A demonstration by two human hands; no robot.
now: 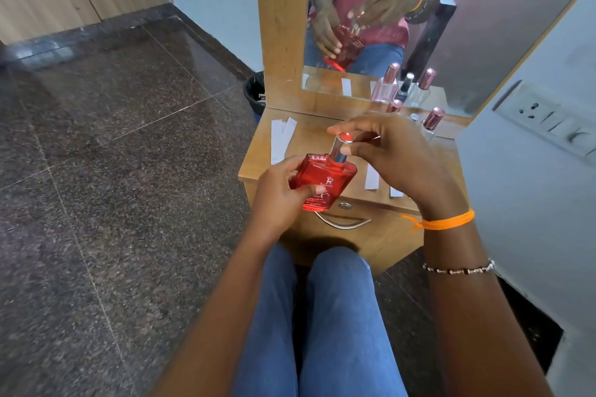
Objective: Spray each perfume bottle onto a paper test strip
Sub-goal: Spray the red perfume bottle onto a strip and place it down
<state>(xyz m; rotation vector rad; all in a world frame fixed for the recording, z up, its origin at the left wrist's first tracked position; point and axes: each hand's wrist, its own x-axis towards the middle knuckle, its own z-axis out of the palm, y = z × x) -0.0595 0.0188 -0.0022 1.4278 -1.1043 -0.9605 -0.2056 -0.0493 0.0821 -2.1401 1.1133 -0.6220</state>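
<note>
My left hand (277, 193) grips the body of a red square perfume bottle (325, 182), held tilted above the front edge of the wooden dresser top (309, 138). My right hand (390, 155) pinches the bottle's silver cap (341, 147) between thumb and fingers. White paper test strips (281, 138) lie at the dresser's left side, and two more strips (372, 177) lie near the front edge under my right hand. Other bottles with pink caps (433, 119) stand at the back right, partly hidden by my right hand.
A mirror (387, 26) rises behind the dresser and reflects my hands and the bottles. A drawer with a metal handle (342, 223) sits below the top. A dark bin (254, 93) stands on the floor at the left. A wall with a switch panel (548, 122) is close on the right.
</note>
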